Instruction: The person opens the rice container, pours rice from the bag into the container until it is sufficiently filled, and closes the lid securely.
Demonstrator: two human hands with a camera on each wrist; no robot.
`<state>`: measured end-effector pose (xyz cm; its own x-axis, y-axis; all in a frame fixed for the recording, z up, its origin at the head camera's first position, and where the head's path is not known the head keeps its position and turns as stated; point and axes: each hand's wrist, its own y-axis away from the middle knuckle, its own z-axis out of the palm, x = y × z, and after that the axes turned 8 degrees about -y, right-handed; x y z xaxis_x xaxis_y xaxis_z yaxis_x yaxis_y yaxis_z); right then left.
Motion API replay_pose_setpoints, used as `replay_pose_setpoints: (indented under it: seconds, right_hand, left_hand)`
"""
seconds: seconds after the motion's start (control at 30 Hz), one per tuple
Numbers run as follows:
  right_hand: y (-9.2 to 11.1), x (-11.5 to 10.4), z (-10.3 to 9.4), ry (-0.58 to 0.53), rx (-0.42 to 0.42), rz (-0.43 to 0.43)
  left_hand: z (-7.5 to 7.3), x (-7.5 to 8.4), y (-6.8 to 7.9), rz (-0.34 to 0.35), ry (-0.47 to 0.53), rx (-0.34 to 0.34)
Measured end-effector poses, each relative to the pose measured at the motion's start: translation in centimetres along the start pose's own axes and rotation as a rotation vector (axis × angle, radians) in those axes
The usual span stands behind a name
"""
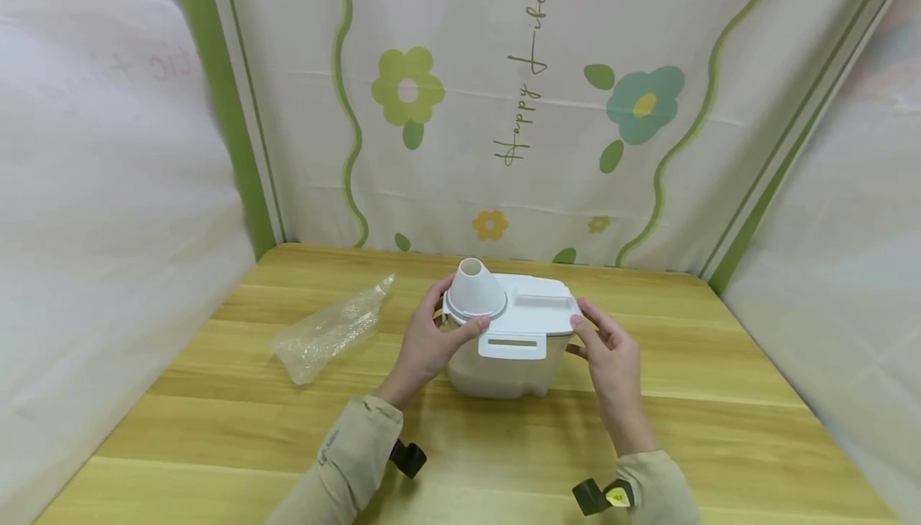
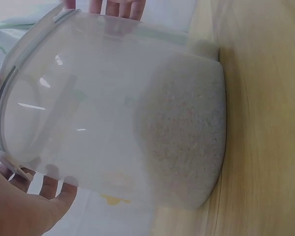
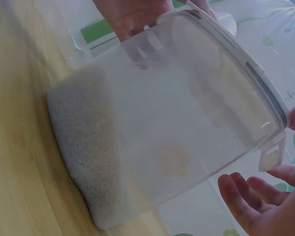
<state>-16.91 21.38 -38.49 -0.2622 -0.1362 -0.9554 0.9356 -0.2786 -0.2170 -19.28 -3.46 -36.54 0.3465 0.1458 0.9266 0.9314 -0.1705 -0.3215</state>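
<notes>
A translucent storage container (image 1: 496,373) stands upright on the table with a white lid (image 1: 543,319) on top. Pale, rice-like grains (image 2: 182,128) fill its lower part. A white cone-shaped piece (image 1: 476,289) sits on the lid's left side. At the lid's front, a slotted latch flap (image 1: 512,346) sticks outward. My left hand (image 1: 432,337) grips the left end, thumb on the lid and fingers bent round the side. My right hand (image 1: 608,349) holds the right end, thumb on the lid's edge and index finger at the end latch (image 3: 273,155); its other fingers are curled below.
A crumpled clear plastic bag (image 1: 334,332) lies on the wooden table (image 1: 216,405) to the left of the container. A flowered curtain (image 1: 460,181) hangs behind the table's back edge, and pale sheets (image 1: 115,213) hang on both sides.
</notes>
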Motion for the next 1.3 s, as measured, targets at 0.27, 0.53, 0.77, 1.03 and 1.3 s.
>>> replay_pose_setpoints:
  seconds: [0.27, 0.53, 0.77, 1.03, 1.3]
  right_hand:
    - [0.1, 0.4, 0.3, 0.004, 0.028, -0.033]
    - [0.7, 0.5, 1.3, -0.019, 0.093, -0.091]
    - [1.0, 0.5, 2.2, -0.004, 0.156, -0.095]
    - [1.0, -0.8, 1.9, 0.106, 0.092, -0.017]
    - [0.9, -0.8, 1.6, 0.062, 0.038, -0.02]
  left_hand:
    - [0.0, 0.0, 0.3, 0.018, -0.013, 0.014]
    - [0.1, 0.1, 0.3, 0.036, -0.015, 0.02]
    - [0.2, -0.2, 0.1, 0.046, -0.02, 0.03]
    - [0.2, -0.3, 0.0, 0.037, -0.016, 0.029]
    - [0.3, -0.4, -0.1, 0.036, -0.021, 0.045]
